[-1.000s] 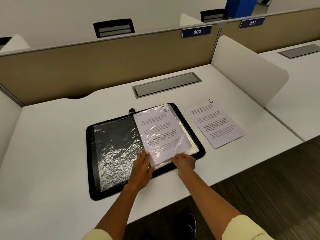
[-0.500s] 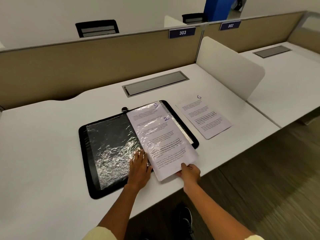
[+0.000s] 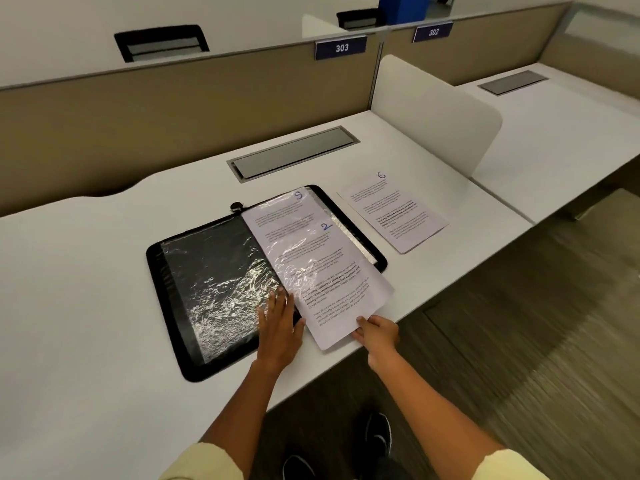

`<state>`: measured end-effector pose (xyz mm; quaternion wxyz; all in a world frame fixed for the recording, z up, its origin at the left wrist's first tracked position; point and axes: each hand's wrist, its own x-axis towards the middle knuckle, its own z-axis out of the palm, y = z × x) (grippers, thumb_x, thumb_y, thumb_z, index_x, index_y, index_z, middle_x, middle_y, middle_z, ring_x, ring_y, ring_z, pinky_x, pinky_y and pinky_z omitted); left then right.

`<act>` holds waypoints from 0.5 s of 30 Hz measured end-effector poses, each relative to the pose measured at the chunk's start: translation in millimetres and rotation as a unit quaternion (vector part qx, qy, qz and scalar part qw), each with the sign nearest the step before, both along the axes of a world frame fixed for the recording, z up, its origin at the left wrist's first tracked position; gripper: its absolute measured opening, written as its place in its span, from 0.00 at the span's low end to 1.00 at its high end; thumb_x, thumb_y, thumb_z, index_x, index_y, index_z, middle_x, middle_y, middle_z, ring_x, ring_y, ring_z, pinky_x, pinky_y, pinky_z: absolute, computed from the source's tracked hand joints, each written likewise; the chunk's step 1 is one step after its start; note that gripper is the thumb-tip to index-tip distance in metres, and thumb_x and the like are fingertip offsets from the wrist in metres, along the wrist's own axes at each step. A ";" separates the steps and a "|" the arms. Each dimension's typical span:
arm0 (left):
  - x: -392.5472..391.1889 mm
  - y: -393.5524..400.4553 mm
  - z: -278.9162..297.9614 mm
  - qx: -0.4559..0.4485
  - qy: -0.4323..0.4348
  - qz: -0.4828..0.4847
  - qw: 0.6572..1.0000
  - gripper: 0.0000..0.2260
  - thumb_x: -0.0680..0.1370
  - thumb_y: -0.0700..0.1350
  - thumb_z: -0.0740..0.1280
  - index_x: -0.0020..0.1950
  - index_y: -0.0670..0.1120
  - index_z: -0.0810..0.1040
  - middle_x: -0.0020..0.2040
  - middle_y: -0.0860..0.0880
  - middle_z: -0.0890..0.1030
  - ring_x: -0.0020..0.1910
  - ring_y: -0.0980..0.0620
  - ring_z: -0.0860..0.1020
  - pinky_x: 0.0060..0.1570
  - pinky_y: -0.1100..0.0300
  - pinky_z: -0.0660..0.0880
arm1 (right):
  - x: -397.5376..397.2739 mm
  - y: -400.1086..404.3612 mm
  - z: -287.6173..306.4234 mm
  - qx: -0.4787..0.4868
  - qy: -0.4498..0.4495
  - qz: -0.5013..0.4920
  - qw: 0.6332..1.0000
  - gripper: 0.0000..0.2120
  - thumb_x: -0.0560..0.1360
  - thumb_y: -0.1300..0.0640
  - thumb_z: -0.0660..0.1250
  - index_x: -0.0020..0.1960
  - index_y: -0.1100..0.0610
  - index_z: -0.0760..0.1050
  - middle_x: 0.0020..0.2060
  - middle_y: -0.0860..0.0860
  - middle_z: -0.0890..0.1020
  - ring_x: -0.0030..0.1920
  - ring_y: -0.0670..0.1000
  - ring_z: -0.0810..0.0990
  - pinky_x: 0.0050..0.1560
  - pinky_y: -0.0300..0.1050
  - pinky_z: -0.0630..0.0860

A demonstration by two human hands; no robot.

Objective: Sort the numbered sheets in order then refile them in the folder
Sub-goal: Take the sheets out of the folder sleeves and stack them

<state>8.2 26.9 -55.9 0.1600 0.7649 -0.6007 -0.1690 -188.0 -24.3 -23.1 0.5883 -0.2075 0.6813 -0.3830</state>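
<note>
A black folder with clear plastic sleeves lies open on the white desk. My left hand presses flat on the folder's near edge by the middle. My right hand pinches the near corner of the sheet marked 2, which sticks halfway out of its sleeve toward me and overhangs the folder. Behind it the sheet marked 9 lies in the right-hand sleeve. The sheet marked 6 rests loose on the desk to the folder's right.
A grey cable hatch is set in the desk behind the folder. A white divider panel stands at the right, a tan partition with a 303 label at the back. The desk edge runs just under my hands.
My right hand has drawn sheet 2 out of the sleeve toward me, uncovering sheet 9 behind it. My left hand has stayed pressed on the folder.
</note>
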 end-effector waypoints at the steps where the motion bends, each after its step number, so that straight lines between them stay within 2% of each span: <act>1: -2.9 1.1 -0.3 -0.004 0.001 0.002 1.000 0.30 0.83 0.52 0.57 0.80 0.45 0.49 0.80 0.45 0.45 0.78 0.47 0.39 0.73 0.48 0.33 | -3.5 3.3 0.0 0.000 0.006 0.000 1.000 0.06 0.77 0.68 0.69 0.42 0.61 0.80 0.47 0.57 0.84 0.48 0.56 0.84 0.48 0.47 0.83; 4: -10.5 6.0 -1.2 -0.010 0.013 0.008 1.000 0.30 0.83 0.52 0.57 0.81 0.47 0.47 0.81 0.45 0.43 0.78 0.48 0.37 0.72 0.50 0.31 | -14.6 9.7 -1.9 0.005 0.019 0.006 1.000 0.07 0.76 0.68 0.70 0.40 0.62 0.79 0.48 0.60 0.83 0.48 0.57 0.85 0.48 0.50 0.84; 9: -24.2 16.9 2.7 -0.010 0.045 0.026 0.999 0.29 0.83 0.55 0.53 0.80 0.47 0.46 0.80 0.46 0.44 0.77 0.51 0.36 0.74 0.48 0.34 | -36.2 20.6 -0.3 0.002 -0.012 0.014 1.000 0.03 0.77 0.69 0.69 0.47 0.62 0.80 0.50 0.58 0.83 0.49 0.56 0.85 0.49 0.51 0.84; 15: -50.8 31.3 7.4 -0.022 0.069 0.062 0.995 0.29 0.83 0.51 0.57 0.80 0.47 0.50 0.81 0.46 0.47 0.78 0.52 0.39 0.76 0.46 0.39 | -72.9 45.4 5.4 0.007 -0.016 0.036 0.999 0.02 0.77 0.68 0.69 0.47 0.64 0.80 0.50 0.58 0.84 0.48 0.55 0.85 0.46 0.46 0.84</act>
